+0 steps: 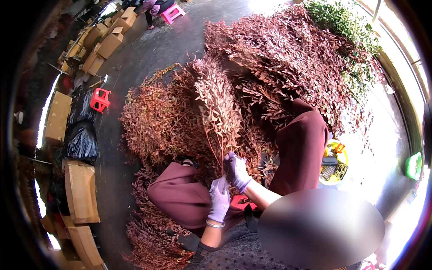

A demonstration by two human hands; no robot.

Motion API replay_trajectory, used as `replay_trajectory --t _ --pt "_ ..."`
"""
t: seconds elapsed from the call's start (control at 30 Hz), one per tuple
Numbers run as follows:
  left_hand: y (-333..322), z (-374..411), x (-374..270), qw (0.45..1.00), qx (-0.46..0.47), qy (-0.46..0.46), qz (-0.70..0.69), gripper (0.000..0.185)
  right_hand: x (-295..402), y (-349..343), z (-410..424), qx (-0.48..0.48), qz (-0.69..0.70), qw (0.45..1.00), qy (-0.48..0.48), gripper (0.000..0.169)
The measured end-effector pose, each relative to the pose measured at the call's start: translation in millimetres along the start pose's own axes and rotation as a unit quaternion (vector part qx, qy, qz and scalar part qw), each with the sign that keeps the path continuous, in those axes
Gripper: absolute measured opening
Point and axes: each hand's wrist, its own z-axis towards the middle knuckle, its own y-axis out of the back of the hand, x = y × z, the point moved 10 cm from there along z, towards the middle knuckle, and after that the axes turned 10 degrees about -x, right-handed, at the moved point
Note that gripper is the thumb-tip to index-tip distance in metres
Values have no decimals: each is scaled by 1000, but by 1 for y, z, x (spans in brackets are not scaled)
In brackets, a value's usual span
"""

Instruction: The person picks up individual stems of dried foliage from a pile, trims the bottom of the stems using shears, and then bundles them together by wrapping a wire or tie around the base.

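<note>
Between my knees, a bunch of leafy reddish-brown branches [217,98] stands out from my hands, leaves away from me. My left hand [219,197], in a pale lilac work glove, grips the lower ends of the stems [221,153]. Just above it and to the right, my gloved right hand [237,170] is closed around the same stems. The two hands meet at the fingers, and the stem ends are hidden inside them. Orange-brown foliage [155,125] lies to the left of the bunch, and a large pile of dark red branches [276,57] spreads beyond it.
Green branches [347,23] lie at the far right. A yellow basin [344,157] with small items sits beside my right knee; a green basin [413,165] is farther right. Cardboard boxes [81,190] line the left side, near a red stool [100,100]. A person sits at the pink stool [172,13].
</note>
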Motion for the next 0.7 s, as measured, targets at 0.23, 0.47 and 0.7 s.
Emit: replay_trajectory --t 0.23,0.47,0.7 --pt "7 -25 16 999 4 50 3 25 -10 10 11 -81 75 991 -73 32" --pt "-8 -40 57 938 98 278 -180 23 23 -17 15 86 -37 989 111 38" --pt "47 11 36 995 42 55 -73 29 29 -50 -49 266 -2 964 -16 26"
